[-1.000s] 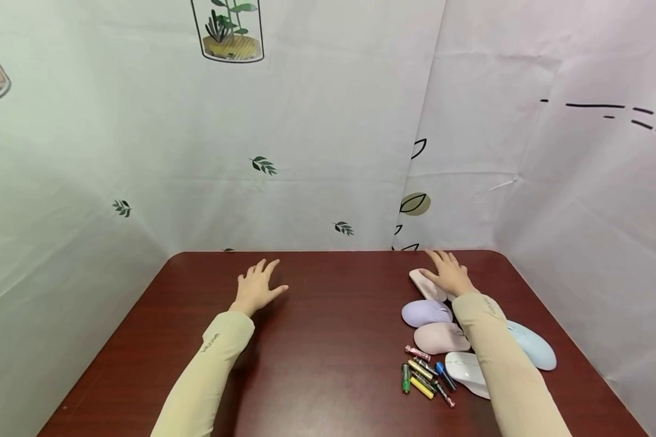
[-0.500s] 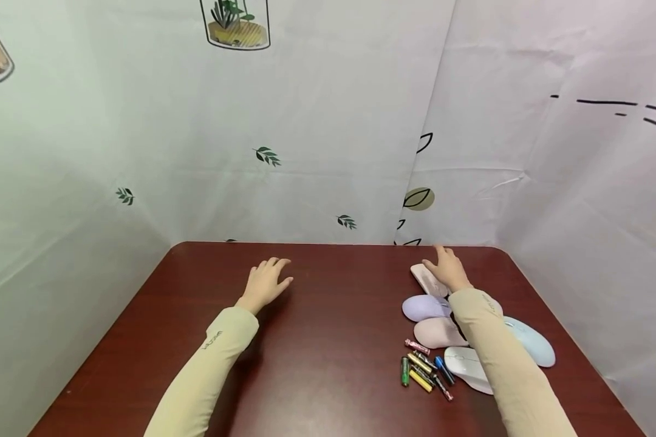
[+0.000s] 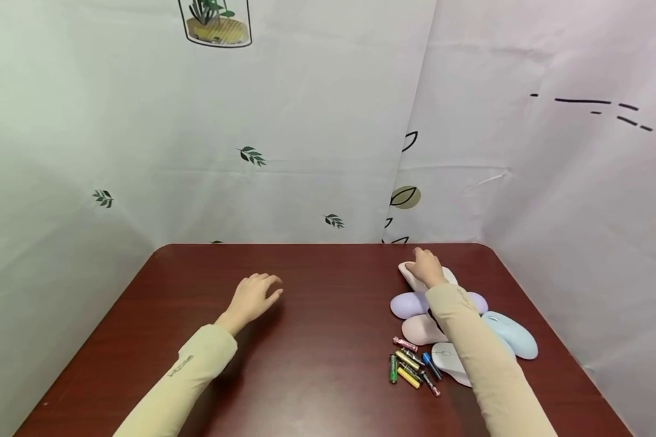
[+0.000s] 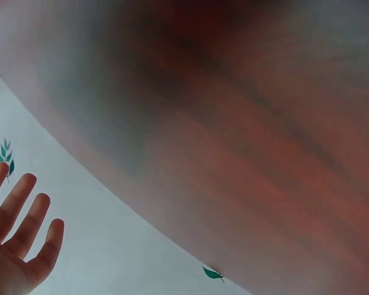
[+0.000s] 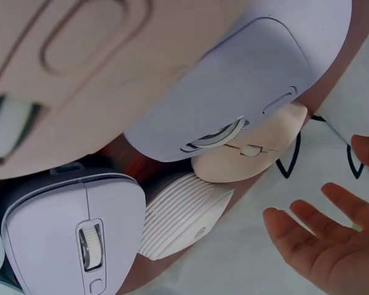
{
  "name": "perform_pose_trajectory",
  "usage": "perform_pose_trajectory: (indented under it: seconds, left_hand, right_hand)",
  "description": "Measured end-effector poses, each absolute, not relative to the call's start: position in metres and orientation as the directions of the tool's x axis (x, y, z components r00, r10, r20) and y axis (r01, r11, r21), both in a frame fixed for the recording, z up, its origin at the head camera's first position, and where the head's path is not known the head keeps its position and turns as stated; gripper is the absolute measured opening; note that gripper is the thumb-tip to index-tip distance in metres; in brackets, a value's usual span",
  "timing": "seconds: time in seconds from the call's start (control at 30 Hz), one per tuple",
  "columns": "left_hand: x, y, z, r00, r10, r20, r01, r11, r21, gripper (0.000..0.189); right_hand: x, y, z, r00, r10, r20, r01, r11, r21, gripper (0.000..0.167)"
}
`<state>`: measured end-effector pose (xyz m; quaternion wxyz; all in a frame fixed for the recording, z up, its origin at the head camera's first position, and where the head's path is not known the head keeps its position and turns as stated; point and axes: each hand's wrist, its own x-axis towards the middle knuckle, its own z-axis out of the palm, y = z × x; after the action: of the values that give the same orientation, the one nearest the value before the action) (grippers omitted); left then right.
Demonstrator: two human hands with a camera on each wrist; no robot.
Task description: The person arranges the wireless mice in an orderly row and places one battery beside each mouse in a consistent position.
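My right hand point(image 3: 427, 268) is over the back of a cluster of computer mice, nearest a pale pink mouse point(image 3: 407, 274) at the far end. In the right wrist view the same hand point(image 5: 338, 246) has loosely bent fingers with nothing in them, apart from a ribbed white mouse point(image 5: 186, 218) and a lavender mouse point(image 5: 234, 86). Left of centre, my left hand point(image 3: 249, 296) hovers above bare tabletop. Its fingers are spread and lightly bent in the left wrist view, holding nothing.
Nearer mice are pink point(image 3: 420, 330), white point(image 3: 449, 359) and light blue point(image 3: 517, 337). Several small batteries lie beside them, including a green battery point(image 3: 393, 369) and a blue one point(image 3: 431, 366). A patterned cloth point(image 3: 306, 121) surrounds the dark red table point(image 3: 317, 340) behind and at both sides.
Both hands have drawn in their spread fingers a little and come slightly back toward me. The head view has shifted a bit. The mice and batteries keep their places on the table.
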<state>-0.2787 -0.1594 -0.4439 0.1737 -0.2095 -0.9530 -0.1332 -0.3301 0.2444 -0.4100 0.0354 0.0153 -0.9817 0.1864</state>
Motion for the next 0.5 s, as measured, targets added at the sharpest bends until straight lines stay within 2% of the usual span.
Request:
perform_pose_trajectory:
  seconds: [0.5]
  left_hand:
    - [-0.256,-0.169,-0.437,-0.842,0.349,0.411,0.45,0.875,0.179,0.017]
  right_hand:
    - [-0.335,0.235,-0.422,-0.999,-0.001,-0.043,0.01,0.969,-0.246,0.039]
